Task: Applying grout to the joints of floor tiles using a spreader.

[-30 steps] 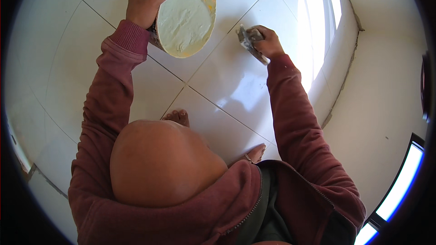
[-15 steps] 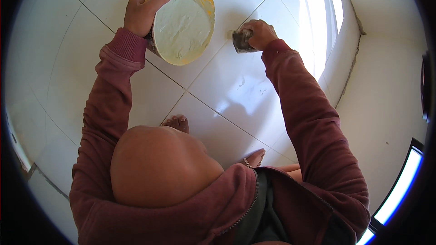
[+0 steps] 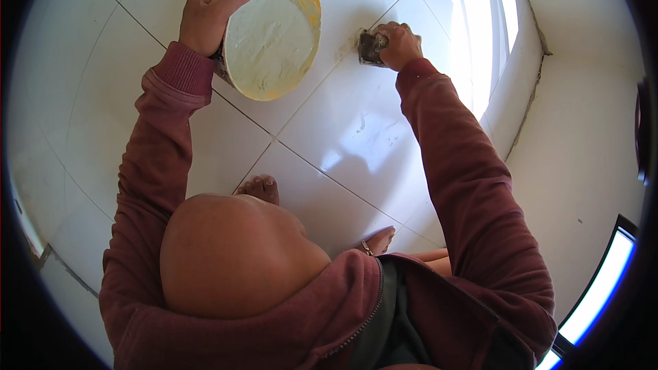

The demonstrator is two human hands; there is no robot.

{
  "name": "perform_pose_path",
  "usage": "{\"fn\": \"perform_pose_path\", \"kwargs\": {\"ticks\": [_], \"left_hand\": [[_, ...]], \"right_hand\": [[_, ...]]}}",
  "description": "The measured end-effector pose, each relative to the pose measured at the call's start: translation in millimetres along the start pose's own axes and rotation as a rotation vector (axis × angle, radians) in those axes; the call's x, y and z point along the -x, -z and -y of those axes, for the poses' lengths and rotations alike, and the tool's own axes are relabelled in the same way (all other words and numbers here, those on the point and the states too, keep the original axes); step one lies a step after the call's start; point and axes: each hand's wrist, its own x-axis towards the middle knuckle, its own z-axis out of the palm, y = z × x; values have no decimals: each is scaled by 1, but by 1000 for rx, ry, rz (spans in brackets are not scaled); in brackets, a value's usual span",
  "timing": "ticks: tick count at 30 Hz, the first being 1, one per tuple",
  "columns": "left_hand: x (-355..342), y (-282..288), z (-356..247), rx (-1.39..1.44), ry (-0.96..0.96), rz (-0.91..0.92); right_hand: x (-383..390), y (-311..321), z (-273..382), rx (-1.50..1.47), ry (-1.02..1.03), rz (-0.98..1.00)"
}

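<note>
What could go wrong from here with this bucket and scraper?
The left hand holds the round, yellow-streaked bucket at its rim; if that grip slipped, the pale paste might spill. The dark, squarish scraper in the right hand could smear paste across the glossy white floor tiles.

No writing or numbers are legible, though the outside of the bucket (image 3: 308, 10) seems mostly hidden.
</note>
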Motion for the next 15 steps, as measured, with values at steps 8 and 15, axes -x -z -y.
{"fn": "perform_pose_path", "kwargs": {"ticks": [8, 15], "left_hand": [[1, 0, -2, -27, 3, 0], [1, 0, -3, -32, 16, -1]], "right_hand": [[-3, 3, -12, 17, -79, 175], [-25, -3, -27, -436, -235, 36]]}}
